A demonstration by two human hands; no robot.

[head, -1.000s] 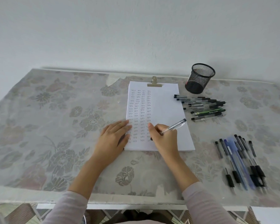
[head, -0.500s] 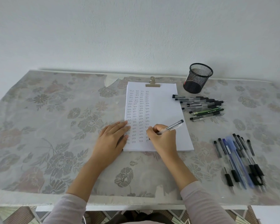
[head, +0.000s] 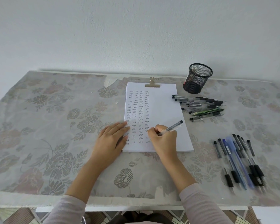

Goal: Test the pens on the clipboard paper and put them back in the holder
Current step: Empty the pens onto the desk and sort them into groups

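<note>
Pinching pen [head: 172, 127] in right grip [head: 164, 139], pressing paper [head: 165, 107] with flat left grip [head: 111, 139]. Might smear fresh ink underhand.

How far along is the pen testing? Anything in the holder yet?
Done: four columns of test marks run nearly to the bottom of the paper. In hand: the right hand grips a clear pen low in the fourth column; the left hand presses the paper. Left: no pen stands in the mesh holder; a far pile of pens and a near pile lie loose, tested or not I cannot tell.
</note>
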